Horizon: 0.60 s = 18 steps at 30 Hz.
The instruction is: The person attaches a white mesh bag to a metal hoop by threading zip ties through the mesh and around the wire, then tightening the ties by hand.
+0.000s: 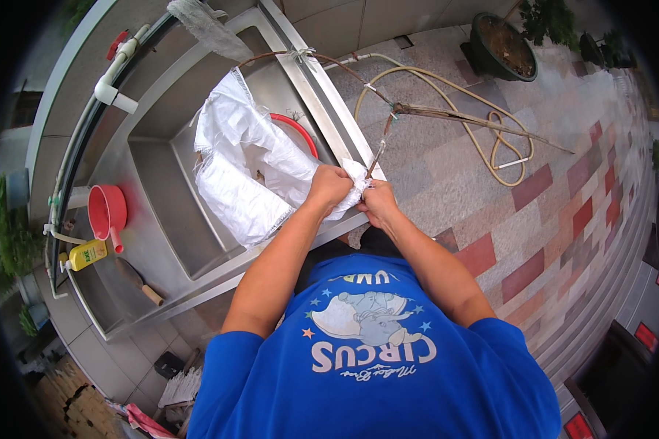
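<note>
A white woven sack (231, 132) lies draped over the steel sink, its mouth spread and its edges frayed. My left hand (329, 186) is closed on a bunched part of the sack at the sink's front corner. Close beside it, my right hand (379, 205) pinches the same bunched cloth near the end of a thin brown rod (344, 68). This bent rod arches from the sack's far edge out over the sink's rim, with ties along it. A long wooden pole (454, 115) joins the rod and reaches out to the right. My fingertips are partly hidden.
The steel sink (176, 219) has a red basin (296, 132) under the sack. A red dipper (107, 211), a yellow bottle (88, 254) and a wooden-handled knife (150, 294) stand at left. A grey cloth (209, 29) hangs behind. A hose (417, 71) and potted plant (501, 47) are at right.
</note>
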{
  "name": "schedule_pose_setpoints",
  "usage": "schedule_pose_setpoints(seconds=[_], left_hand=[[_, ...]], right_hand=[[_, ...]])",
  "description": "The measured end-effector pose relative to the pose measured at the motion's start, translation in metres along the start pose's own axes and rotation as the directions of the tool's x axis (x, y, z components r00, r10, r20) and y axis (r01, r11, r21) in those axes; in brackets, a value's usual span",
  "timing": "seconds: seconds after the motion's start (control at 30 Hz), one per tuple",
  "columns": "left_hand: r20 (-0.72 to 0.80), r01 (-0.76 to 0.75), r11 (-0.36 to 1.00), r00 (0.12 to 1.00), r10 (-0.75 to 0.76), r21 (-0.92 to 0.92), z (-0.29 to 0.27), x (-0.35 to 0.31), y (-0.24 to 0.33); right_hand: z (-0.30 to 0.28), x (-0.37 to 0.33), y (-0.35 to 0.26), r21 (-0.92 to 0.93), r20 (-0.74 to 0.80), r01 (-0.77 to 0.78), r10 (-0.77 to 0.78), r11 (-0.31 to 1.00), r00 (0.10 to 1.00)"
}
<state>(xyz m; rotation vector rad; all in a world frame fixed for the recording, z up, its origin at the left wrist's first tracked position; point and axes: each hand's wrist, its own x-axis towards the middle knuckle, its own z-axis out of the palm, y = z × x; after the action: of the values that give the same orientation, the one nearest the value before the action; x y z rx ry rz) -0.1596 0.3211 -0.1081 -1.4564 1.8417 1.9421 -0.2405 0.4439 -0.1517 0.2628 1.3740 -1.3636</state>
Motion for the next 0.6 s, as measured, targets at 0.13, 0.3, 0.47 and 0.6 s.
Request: schedule_pose_setpoints(seconds=[0.13,0.3,0.47,0.6], left_hand=[[-0.205,-0.147,0.975,0.962,0.181,0.169,0.004,-0.005,-0.015],[-0.325,-0.171,0.981,0.926,0.193,0.096,0.012,-0.017,-0.014],[-0.422,-0.277,0.957,0.881,0.215,-0.091,0.019,-0.023,-0.011],[-0.418,-0.308,0.922,0.888,0.191,-0.233,0.026,-0.036,-0.006]], right_hand=[[-0.002,-0.015,-0.011,-0.237,-0.075,0.124,-0.145,0.964,0.987],[0.002,-0.054,-0.077,-0.568,0.396,0.767,-0.717,0.299,0.573],[-0.01,-0.005,-0.085,-0.626,0.691,0.769,-0.363,0.134,0.625],[-0.009,0.0,-0.098,-0.611,0.689,0.715,-0.217,0.34,0.691]])
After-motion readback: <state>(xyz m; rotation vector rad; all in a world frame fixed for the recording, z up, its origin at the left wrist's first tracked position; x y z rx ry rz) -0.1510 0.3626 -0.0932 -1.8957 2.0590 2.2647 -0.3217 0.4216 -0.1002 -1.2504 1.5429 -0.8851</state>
